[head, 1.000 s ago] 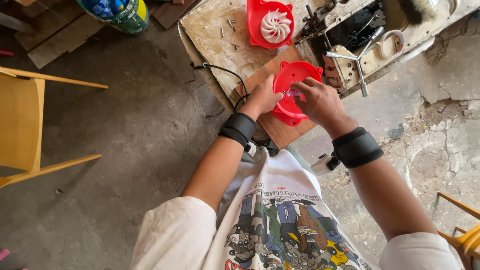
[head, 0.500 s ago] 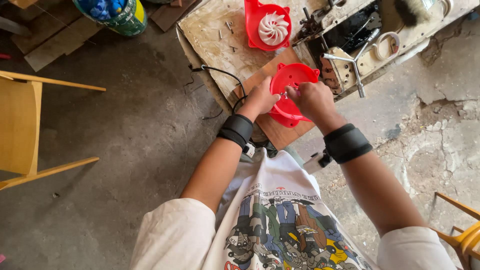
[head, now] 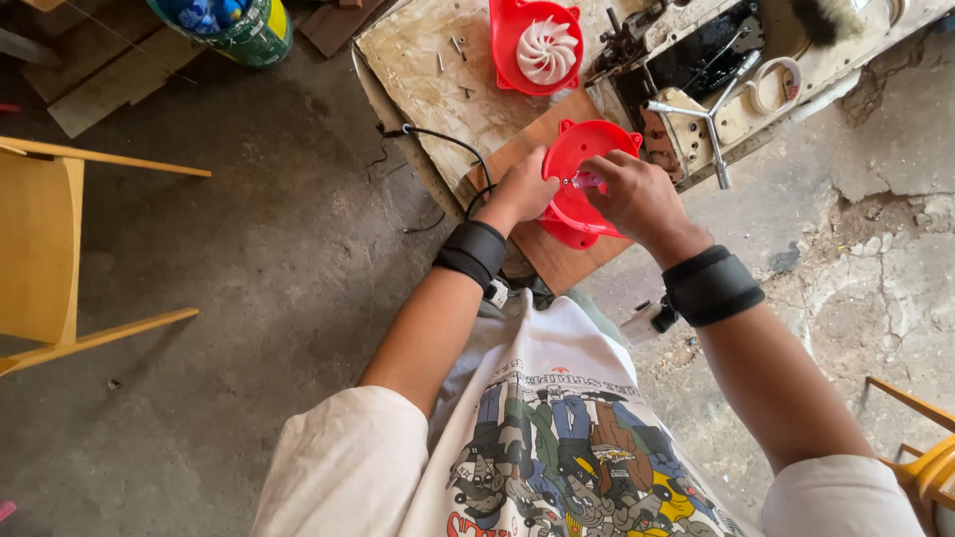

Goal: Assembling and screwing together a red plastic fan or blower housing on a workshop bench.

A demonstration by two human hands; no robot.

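The red bowl (head: 587, 184) sits on a brown board (head: 557, 254) at the near edge of the tabletop (head: 438, 89). The bowl is round and has little ears on its rim. The left hand (head: 519, 191) is curled on the bowl's left side and holds it. The right hand (head: 637, 197) is over the bowl's right side, and its fingers pinch a small pink tool (head: 585, 181) that pokes into the bowl. Both hands are closed on what they hold. Each wrist wears one black band, so there are two bands.

The board sticks out past the tabletop edge, toward the person. The bowl hangs a bit over the board's near side.

Just behind the bowl lies a second red part (head: 537, 45) with a white swirl wheel in it. So there are two red parts. A few small screws (head: 453, 50) lie on the bare tabletop to its left. To the right is a dark tray (head: 711, 55) with metal tools and one roll of tape (head: 771, 85). A black wire (head: 438, 139) hangs off the tabletop's left edge.

There is a lot of open floor (head: 259, 298) on the left. One yellow chair (head: 50, 249) stands far left, well away from the hands. Part of another yellow chair (head: 920, 467) shows at the bottom right. One green can (head: 234, 25) stands at the top.
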